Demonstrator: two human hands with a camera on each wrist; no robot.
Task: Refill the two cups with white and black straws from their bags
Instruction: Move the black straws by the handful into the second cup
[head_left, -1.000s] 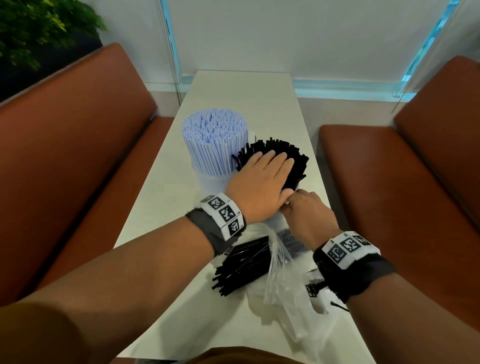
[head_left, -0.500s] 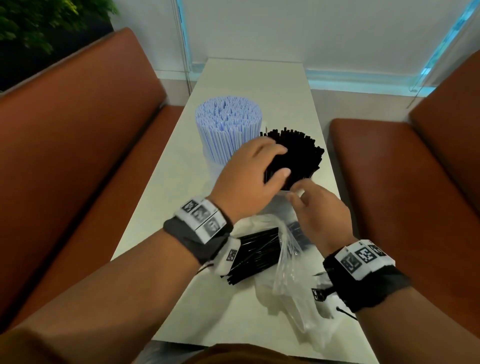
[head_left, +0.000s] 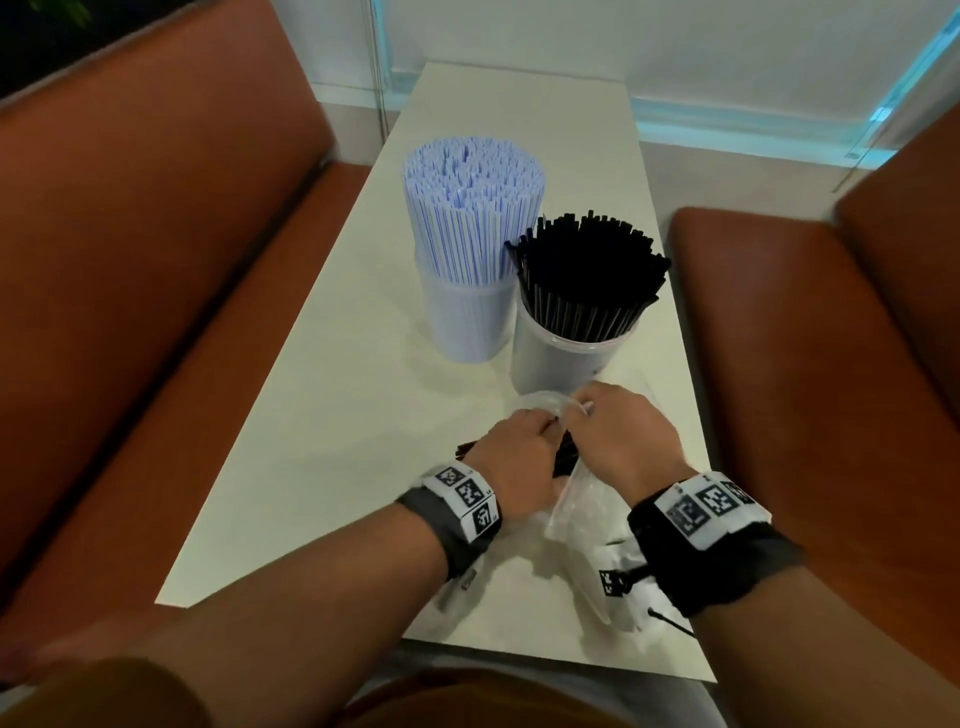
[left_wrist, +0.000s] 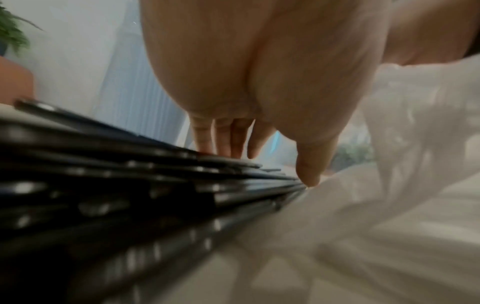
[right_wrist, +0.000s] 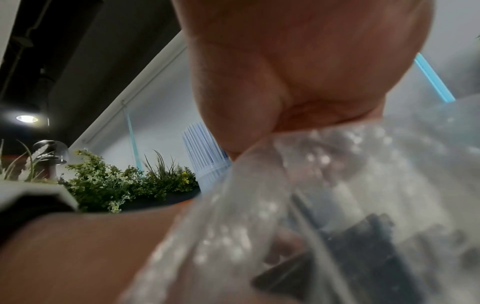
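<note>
A translucent cup (head_left: 467, 327) packed with white straws (head_left: 474, 208) stands mid-table. Just right of it, a second cup (head_left: 556, 364) holds black straws (head_left: 592, 265). In front of them lies a clear plastic bag (head_left: 582, 512) with loose black straws (head_left: 563, 460) inside. My left hand (head_left: 545, 428) reaches into the bag's mouth. In the left wrist view its straight fingers (left_wrist: 221, 144) touch the top of the bagged straws (left_wrist: 130, 185), thumb at the bag's edge (left_wrist: 389, 205). My right hand (head_left: 587, 410) pinches the bag's rim and holds the mouth up; the film (right_wrist: 311, 185) covers much of the right wrist view.
The narrow white table (head_left: 332, 415) runs away from me between two brown benches, left (head_left: 130, 260) and right (head_left: 831, 338). A white wall with blue strips closes the far end. Green plants (right_wrist: 124, 185) stand beyond the left bench.
My left hand has left the top of the black straws in the cup and come back down into the bag. My right hand has drawn back to the bag's mouth and taken its rim.
</note>
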